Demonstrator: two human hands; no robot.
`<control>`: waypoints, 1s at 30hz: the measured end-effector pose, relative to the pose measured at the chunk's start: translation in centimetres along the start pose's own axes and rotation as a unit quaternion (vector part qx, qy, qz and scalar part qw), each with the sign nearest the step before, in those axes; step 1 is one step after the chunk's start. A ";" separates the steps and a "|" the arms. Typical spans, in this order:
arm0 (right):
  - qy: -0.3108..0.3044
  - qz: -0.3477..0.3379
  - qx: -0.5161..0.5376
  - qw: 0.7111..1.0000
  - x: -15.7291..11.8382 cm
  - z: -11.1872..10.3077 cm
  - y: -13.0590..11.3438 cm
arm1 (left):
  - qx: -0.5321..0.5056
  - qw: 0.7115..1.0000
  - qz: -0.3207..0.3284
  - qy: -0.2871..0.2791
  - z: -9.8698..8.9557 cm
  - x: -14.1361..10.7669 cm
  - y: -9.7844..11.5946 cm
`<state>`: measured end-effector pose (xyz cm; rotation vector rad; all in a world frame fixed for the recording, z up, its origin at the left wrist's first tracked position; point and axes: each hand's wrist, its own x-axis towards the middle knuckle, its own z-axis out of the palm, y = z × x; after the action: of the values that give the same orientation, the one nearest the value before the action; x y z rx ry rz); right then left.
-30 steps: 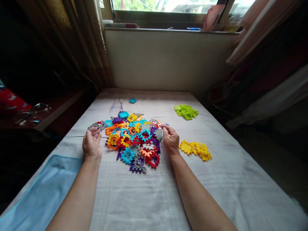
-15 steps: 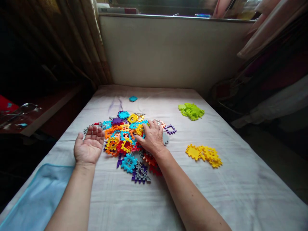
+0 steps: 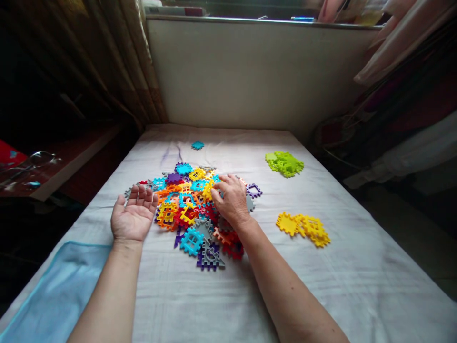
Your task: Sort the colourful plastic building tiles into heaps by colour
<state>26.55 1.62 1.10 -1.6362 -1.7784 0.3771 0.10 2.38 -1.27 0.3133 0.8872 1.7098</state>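
Observation:
My left hand lies palm up at the left edge of a mixed pile of plastic interlocking tiles, fingers slightly curled and nothing in it. Over the right side of the pile, my right hand has its thumb and fingers closed at a yellow interlocking tile. The fingertips are partly hidden behind the hand. Around it lie a light-blue window tile, a grey triangular tile, a purple tile, and several red, orange and yellow ones.
Apart from the pile, green tiles lie at the back right and yellow tiles at the right. A single blue tile is at the back. A light-blue cloth covers the near left corner of the sheeted surface.
My right hand has shifted slightly right and its thumb has drawn in toward the fingers at the yellow tile. My left hand stays palm up, nearly still.

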 end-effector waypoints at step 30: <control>0.055 0.133 -0.314 0.939 -8.9 -8.4 14.3 | -0.013 0.999 -0.019 0.029 1.1 -0.6 0.2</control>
<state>42.67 -6.46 -4.24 -2.2980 -1.6889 -0.1961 0.84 2.27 -0.28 0.2292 0.9059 1.7018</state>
